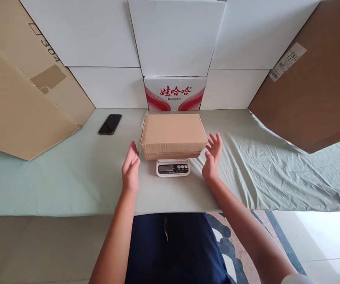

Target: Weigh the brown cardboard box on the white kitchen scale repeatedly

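A brown box (173, 134) is sitting on a white scale (173, 167) at the middle of the table (69, 185), overhanging the scale on both sides so that only the front panel with its display and buttons is showing; the left hand (130, 169) is hovering just beside the box's near left corner, palm turned inward, fingers spread wide and holding nothing; the right hand (212, 157) is hovering just beside the near right corner, likewise wide and empty, its fingertips close to the box, though whether they are touching it I cannot tell; the box is lying between the two hands and slightly beyond them; a red-and-white carton (175, 93) is standing right behind the box against a wall of white boards (104, 35); a black phone (110, 124) is lying flat on the pale green cloth (276, 173) well to the left of the box; large cardboard sheets are leaning at the left (18, 98) and right (314, 90) edges of the table, well clear of the hands.
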A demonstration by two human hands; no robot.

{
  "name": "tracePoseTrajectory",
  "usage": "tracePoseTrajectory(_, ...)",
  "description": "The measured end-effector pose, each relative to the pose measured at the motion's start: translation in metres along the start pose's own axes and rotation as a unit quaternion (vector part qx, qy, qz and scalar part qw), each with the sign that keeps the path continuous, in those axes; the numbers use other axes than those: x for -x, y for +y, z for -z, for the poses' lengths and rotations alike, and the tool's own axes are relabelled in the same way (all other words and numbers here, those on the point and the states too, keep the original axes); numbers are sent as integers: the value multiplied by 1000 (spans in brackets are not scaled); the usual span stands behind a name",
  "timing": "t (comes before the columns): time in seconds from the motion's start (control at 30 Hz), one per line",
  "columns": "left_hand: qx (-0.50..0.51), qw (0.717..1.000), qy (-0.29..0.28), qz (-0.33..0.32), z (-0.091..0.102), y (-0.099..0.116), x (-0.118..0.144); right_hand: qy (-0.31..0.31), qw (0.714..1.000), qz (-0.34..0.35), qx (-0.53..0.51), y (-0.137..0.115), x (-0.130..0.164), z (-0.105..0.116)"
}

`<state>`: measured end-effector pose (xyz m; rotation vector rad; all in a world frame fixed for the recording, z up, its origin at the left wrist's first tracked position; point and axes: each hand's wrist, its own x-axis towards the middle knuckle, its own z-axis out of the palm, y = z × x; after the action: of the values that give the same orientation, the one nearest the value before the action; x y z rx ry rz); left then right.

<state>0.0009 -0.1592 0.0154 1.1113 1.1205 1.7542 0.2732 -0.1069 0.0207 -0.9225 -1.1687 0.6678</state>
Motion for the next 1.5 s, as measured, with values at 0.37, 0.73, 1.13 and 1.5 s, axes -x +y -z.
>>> tracePoseTrajectory(0.37, 25, 997, -28, 70, -1, -1, -3, 131, 957, -212, -147, 35, -34, 20)
tracePoseTrajectory(0.73, -3, 992, -71, 100, -1, -7, 1, -100, 993, -41, -57, 16, -7, -5)
tracePoseTrajectory(1.13, -5, 997, -42, 70, -2, -4, 1, -101, 994, -23, -24, 5, -8, -2)
tracePoseTrajectory(1.5, 18, 999, 30, 9, 3, 0, -1, 42, 982, -139, -123, 7, -26, 4)
